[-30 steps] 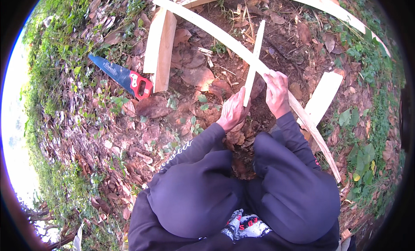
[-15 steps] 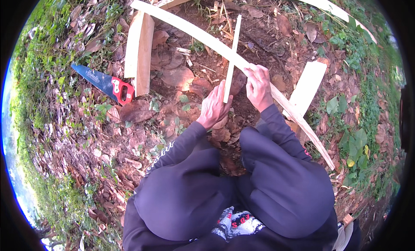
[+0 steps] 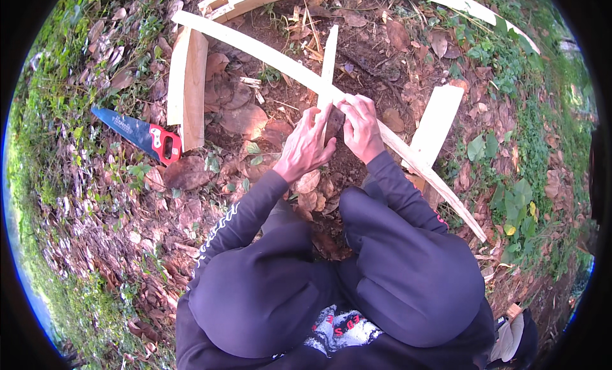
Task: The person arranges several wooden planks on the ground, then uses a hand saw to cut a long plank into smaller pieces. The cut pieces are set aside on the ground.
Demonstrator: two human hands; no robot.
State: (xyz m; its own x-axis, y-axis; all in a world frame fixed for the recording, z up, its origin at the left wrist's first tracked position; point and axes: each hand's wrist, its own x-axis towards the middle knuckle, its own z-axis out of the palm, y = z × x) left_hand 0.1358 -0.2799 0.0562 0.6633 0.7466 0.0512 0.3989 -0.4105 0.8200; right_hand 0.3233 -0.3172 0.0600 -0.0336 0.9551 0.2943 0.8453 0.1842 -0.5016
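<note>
A long pale wooden strip [image 3: 255,49] runs slantwise from the upper left to the lower right. My right hand [image 3: 362,126] is closed round it near its middle. Crossing it is a shorter wooden strip [image 3: 329,54], whose far end sticks out beyond the long one. My left hand [image 3: 307,142] grips the short strip just below the crossing, thumb on one side and fingers on the other. Both hands are close together, and the left fingertips reach up to the crossing. My fingers partly hide the short strip's near end.
A handsaw [image 3: 131,129] with a red handle lies at the left, beside an upright-lying thick board [image 3: 194,93]. Another flat board [image 3: 440,118] lies at the right, under the long strip. More timber [image 3: 255,1] and a curved strip [image 3: 459,1] lie at the far side. Dry leaves cover the soil.
My left hand has slid up along the short strip to the crossing, its fingers now bent round it. The short strip has turned and shows a broader face. The whole view has shifted slightly.
</note>
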